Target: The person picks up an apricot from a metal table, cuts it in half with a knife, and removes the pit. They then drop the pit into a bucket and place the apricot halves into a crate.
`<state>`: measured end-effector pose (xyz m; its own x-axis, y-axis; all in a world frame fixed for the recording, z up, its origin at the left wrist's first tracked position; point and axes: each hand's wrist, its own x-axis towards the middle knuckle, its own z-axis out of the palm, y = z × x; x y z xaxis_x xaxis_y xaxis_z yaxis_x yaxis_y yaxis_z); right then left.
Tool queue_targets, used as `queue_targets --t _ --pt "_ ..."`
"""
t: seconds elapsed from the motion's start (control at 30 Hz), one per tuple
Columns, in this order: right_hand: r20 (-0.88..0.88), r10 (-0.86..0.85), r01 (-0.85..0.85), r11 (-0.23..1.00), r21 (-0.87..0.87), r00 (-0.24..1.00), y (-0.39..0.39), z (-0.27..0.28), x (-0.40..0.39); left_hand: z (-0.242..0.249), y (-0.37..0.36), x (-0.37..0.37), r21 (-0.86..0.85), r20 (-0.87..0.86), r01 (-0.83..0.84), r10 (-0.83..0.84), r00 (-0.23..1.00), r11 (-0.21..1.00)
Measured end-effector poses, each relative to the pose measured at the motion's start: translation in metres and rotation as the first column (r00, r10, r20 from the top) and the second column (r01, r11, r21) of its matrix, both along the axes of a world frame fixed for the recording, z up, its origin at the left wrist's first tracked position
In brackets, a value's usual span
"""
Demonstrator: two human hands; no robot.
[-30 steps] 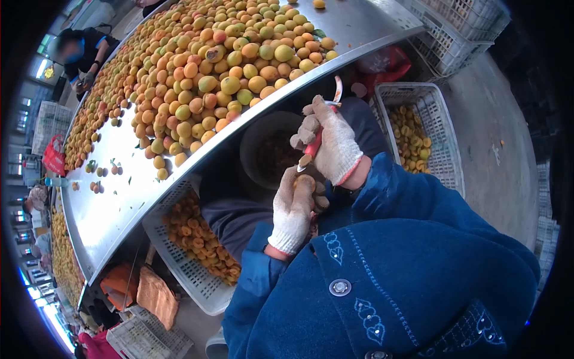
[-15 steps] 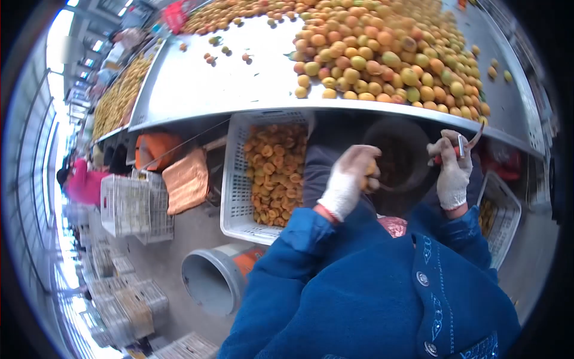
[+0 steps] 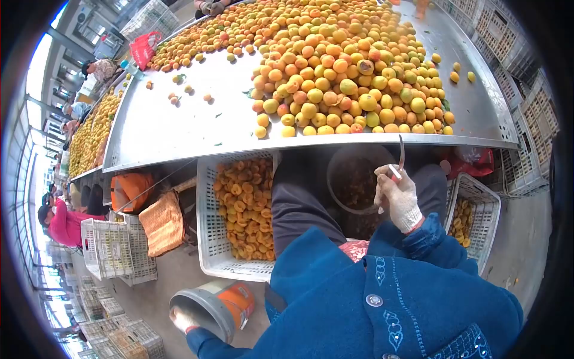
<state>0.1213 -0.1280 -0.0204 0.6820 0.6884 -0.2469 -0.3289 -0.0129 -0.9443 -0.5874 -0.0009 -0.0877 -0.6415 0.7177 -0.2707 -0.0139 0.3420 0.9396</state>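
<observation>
My right hand (image 3: 397, 197), in a white knit glove, is closed around a small curved knife (image 3: 402, 154) whose blade points up toward the table edge. Below that hand's fingers, between my knees, a round bucket (image 3: 335, 200) holds dark scraps. Down at the lower left, my gloved left hand (image 3: 182, 318) is at the rim of a grey bucket (image 3: 203, 297) lying tilted on the floor. Its fingers are smeared by motion. An orange patch (image 3: 238, 302) covers part of this bucket's side.
Apricots (image 3: 341, 78) are heaped on the metal table (image 3: 179, 134). A white crate (image 3: 206, 239) of halved apricots stands left of my legs, another crate (image 3: 487, 230) to the right. An orange woven mat (image 3: 162, 224) and stacked crates (image 3: 107, 248) are farther left. People work at the far left.
My left hand has left the space over my lap, where it held apricot pieces, and reached down left to the grey bucket. My right hand keeps the knife. The view has shifted.
</observation>
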Motion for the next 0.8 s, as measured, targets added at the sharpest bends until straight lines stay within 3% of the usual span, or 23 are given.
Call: queue_targets --t 0.03,0.1,0.13,0.17,0.23,0.3,0.37,0.4,0.5,0.57,0.67,0.73,0.8 --pt "-0.015 0.006 -0.006 0.999 -0.035 1.0 0.0 0.003 0.001 -0.006 -0.006 0.0 0.006 -0.204 -0.202 0.198 0.959 0.979" --pt "-0.046 0.022 -0.023 0.999 -0.024 0.999 -0.002 0.009 0.002 -0.007 0.0 -0.017 -0.095 -0.129 -0.261 0.248 0.96 0.961" --pt "-0.088 0.048 -0.049 0.999 -0.014 0.995 -0.003 0.009 -0.002 -0.017 0.0 -0.024 -0.064 0.067 -0.04 0.044 0.997 0.997" --pt "-0.079 0.046 -0.045 0.999 0.014 0.996 -0.005 0.007 -0.003 -0.017 0.002 -0.029 0.011 0.247 0.177 -0.174 0.953 0.984" --pt "-0.082 0.044 -0.042 0.999 0.025 0.996 -0.008 0.003 -0.003 0.011 0.034 0.071 -0.016 0.268 0.158 -0.148 0.952 0.987" --pt "-0.06 0.035 -0.036 0.999 -0.007 0.998 -0.013 0.009 0.0 0.034 0.067 0.17 -0.002 0.149 0.246 -0.243 0.959 0.969" --pt "0.004 0.038 -0.038 0.999 -0.037 0.999 -0.017 0.01 -0.002 0.033 0.1 0.222 0.152 0.208 0.467 -0.49 0.847 0.871" --pt "-0.009 0.021 -0.021 0.999 -0.024 1.0 -0.021 0.013 -0.002 0.038 0.114 0.249 0.156 0.261 0.496 -0.52 0.813 0.854" --pt "0.019 -0.041 0.042 0.999 -0.019 0.999 -0.036 0.011 0.001 0.046 0.143 0.314 0.184 0.154 0.619 -0.644 0.749 0.764" --pt "0.024 -0.047 0.047 0.999 0.009 0.999 -0.045 0.008 0.004 0.049 0.154 0.339 0.168 0.221 0.639 -0.66 0.718 0.751" --pt "0.012 -0.1 0.1 0.995 -0.014 0.995 -0.052 0.005 0.006 0.05 0.158 0.343 0.111 0.183 0.625 -0.634 0.751 0.772" --pt "-0.04 -0.092 0.092 0.996 -0.002 0.995 -0.054 0.002 0.006 0.045 0.164 0.325 0.077 0.002 0.632 -0.634 0.773 0.771" --pt "-0.103 -0.08 0.081 0.997 0.008 0.991 -0.053 0.006 0.005 0.051 0.168 0.316 0.118 0.101 0.608 -0.618 0.78 0.785"
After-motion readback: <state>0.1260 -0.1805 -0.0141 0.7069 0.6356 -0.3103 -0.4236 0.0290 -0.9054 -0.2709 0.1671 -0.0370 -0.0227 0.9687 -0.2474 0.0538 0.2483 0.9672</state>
